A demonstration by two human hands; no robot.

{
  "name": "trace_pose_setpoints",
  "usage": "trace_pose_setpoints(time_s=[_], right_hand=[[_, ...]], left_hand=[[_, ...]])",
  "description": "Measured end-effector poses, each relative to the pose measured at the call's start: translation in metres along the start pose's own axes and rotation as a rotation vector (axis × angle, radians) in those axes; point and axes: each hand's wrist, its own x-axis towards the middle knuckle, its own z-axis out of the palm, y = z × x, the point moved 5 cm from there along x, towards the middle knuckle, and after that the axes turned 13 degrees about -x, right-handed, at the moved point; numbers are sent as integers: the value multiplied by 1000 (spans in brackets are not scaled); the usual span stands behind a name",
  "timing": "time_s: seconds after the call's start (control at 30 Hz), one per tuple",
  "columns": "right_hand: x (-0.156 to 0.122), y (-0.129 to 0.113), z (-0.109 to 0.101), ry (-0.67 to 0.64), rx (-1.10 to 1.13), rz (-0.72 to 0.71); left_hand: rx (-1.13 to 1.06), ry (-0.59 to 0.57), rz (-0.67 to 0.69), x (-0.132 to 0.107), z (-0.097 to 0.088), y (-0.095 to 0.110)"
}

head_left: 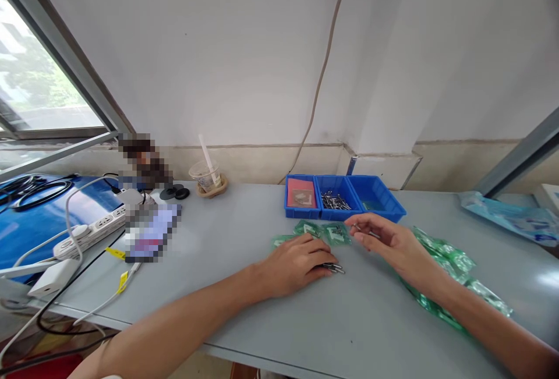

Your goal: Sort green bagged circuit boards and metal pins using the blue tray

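Observation:
My left hand (297,264) lies low over the grey table, its fingers curled over several thin metal screws (335,267) that poke out past the thumb. My right hand (391,246) is raised a little to the right, thumb and fingers bent together around a small shiny piece, apparently a screw (357,228), mostly hidden by the fingers. Between and behind the hands lie small green plastic bags (337,234) with small parts in them. Beyond them stands a blue bin (336,215) with a heap of metal screws inside.
Left of the screws, a blue bin (301,213) holds reddish packets; another blue bin (384,198) stands right. Green bags (454,259) lie beside my right forearm. A power strip (102,225), cables, a blurred phone (152,233) and a cup (205,175) occupy the left side.

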Motion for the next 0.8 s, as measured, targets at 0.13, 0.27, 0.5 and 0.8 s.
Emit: trace_pose_setpoints(time_s=[0.13, 0.27, 0.5, 0.8], right_hand=[[-1, 1, 2, -8, -8, 21], [2, 7, 4, 0, -80, 12], [6, 11, 6, 7, 14, -40], [5, 6, 6, 2, 32, -40]], left_hand=[[-7, -4, 8, 0, 0, 0], [3, -12, 9, 0, 1, 0], [96, -42, 12, -1, 2, 5], [214, -88, 55, -3, 4, 9]])
